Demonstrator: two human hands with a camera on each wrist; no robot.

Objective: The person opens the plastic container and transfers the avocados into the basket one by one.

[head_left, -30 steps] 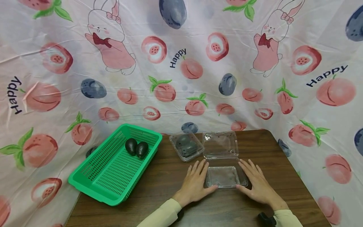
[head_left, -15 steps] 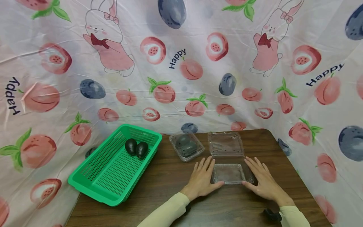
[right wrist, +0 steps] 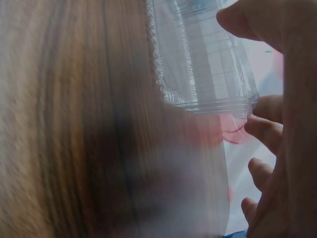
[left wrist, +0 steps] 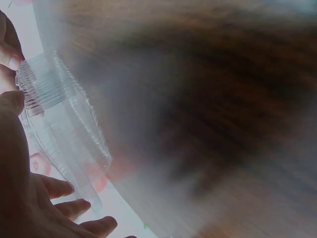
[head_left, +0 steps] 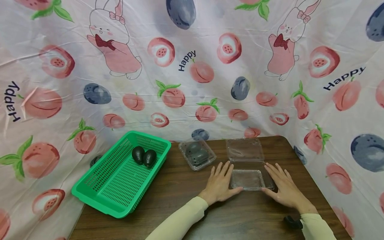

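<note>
An open clear plastic clamshell box (head_left: 247, 180) lies on the wooden table, its lid (head_left: 244, 150) folded back away from the person. At its left side is my left hand (head_left: 220, 183), fingers stretched forward and thumb at the near edge. The right hand (head_left: 286, 190) mirrors it on the other side, fingers also straight. In the left wrist view the thumb lies by the ribbed rim of the box (left wrist: 64, 114). The right wrist view has fingertips close to the corner of the box (right wrist: 198, 59). Nothing is seen inside the box.
A closed clear clamshell (head_left: 197, 153) with dark fruit inside sits left of the open one. Farther left stands a green plastic basket (head_left: 120, 186) holding two dark avocados (head_left: 138, 155). Behind the table (head_left: 168, 200) hangs a fruit-and-rabbit printed cloth (head_left: 192, 86).
Both hands and the open clamshell have shifted together to the right and slightly away from the person. The basket and the closed clamshell have stayed in place.
</note>
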